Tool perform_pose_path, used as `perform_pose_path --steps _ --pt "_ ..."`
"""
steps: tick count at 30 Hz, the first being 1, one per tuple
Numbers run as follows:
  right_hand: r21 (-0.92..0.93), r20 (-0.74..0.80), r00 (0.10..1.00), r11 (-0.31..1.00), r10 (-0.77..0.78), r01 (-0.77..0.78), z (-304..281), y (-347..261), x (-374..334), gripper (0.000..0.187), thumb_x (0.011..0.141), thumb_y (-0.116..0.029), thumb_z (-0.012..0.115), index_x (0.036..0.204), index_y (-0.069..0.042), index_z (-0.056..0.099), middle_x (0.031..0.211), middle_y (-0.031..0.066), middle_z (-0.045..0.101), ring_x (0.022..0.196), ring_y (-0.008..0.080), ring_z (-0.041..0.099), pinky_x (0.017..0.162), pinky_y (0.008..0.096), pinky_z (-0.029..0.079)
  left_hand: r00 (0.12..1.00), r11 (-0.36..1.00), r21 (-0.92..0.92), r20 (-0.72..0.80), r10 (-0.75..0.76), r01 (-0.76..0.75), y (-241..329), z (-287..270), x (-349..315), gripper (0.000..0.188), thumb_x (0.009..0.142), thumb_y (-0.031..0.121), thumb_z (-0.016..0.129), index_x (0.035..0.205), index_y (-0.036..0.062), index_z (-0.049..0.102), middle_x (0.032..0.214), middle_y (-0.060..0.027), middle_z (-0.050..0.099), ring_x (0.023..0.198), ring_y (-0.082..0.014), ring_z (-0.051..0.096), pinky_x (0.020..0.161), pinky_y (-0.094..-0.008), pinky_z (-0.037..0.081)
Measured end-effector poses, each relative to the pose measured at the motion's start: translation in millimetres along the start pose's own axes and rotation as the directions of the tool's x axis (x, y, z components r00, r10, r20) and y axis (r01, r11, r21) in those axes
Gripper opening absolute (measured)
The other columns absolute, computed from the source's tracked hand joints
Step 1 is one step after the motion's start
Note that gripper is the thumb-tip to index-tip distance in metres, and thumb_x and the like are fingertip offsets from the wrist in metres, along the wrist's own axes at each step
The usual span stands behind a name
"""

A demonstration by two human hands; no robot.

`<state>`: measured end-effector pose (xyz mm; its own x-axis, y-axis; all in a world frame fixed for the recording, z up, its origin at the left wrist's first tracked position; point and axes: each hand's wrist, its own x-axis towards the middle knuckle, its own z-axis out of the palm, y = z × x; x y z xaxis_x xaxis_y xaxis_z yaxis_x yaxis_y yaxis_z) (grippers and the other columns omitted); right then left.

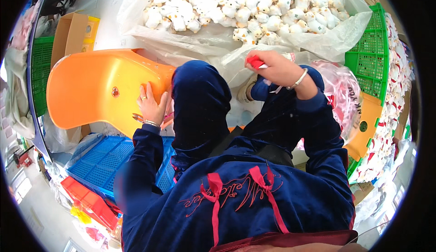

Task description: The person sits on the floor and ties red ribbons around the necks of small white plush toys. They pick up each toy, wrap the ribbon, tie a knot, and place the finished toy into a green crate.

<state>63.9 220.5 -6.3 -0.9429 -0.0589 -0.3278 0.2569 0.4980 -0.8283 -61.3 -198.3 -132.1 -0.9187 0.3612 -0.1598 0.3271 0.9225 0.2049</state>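
My left hand (152, 106) lies with fingers spread on the edge of an orange plastic chair (86, 86), a ring and bracelet on it. A small dark-tipped object (137, 117) shows beside its fingers; I cannot make out its kind. Above my right knee, my right hand (277, 70) is closed on a small red and white fabric piece (255, 62), partly hidden by the fingers. Beyond my knees, many white plush toys (272, 22) with orange parts are heaped on a clear plastic sheet (163, 40).
To my right stands a green crate (369, 47) beside a clear bag (340, 93) of pink and red pieces. More white and red plush items (396, 84) lie beyond. On the left are blue crates (100, 161), a red crate (88, 202) and a cardboard box (68, 36).
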Motion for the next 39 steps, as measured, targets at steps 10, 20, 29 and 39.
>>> perform_pose_path --steps 10,20,29,39 --pt "0.268 -0.112 0.951 0.930 0.288 -0.250 -45 36 13 0.012 0.100 -0.014 0.056 0.102 -0.006 0.064 0.077 0.0013 0.057 0.061 0.0089 0.051 0.058 0.0259 0.043 0.985 0.835 -0.526 -0.033 0.171 -0.163 92 1 251 0.095 0.083 0.046 0.078 0.152 -0.0050 0.037 0.145 -0.0299 0.051 0.137 -0.0389 0.048 0.114 -0.0433 0.037" --pt "-0.009 -0.043 0.914 0.914 0.404 -0.405 -100 160 171 0.033 0.105 -0.031 0.050 0.114 -0.004 0.065 0.095 0.0103 0.071 0.084 0.0243 0.067 0.081 0.0360 0.053 0.891 0.871 -0.361 0.423 -0.167 0.335 100 235 414 0.136 0.061 0.091 0.067 0.159 0.0022 0.032 0.157 -0.0350 0.033 0.151 -0.0480 0.024 0.122 -0.0489 0.025" --pt "-0.085 -0.394 0.912 0.983 0.115 -0.161 53 248 374 0.029 0.101 -0.031 0.054 0.112 -0.013 0.072 0.118 0.0146 0.065 0.120 0.0307 0.056 0.103 0.0368 0.044 0.801 0.920 -0.354 0.592 0.084 0.165 95 232 392 0.120 0.070 0.080 0.069 0.155 0.0009 0.039 0.148 -0.0341 0.045 0.138 -0.0441 0.049 0.114 -0.0422 0.040" --pt "-0.076 -0.089 0.958 0.957 0.274 -0.281 38 265 373 0.043 0.103 -0.044 0.050 0.119 -0.009 0.069 0.109 0.0167 0.071 0.103 0.0319 0.066 0.093 0.0389 0.050 0.685 0.291 -0.674 0.724 0.078 0.679 160 225 331 0.089 0.084 0.066 0.070 0.151 0.0137 0.044 0.139 -0.0106 0.058 0.120 -0.0310 0.061 0.084 -0.0522 0.057"
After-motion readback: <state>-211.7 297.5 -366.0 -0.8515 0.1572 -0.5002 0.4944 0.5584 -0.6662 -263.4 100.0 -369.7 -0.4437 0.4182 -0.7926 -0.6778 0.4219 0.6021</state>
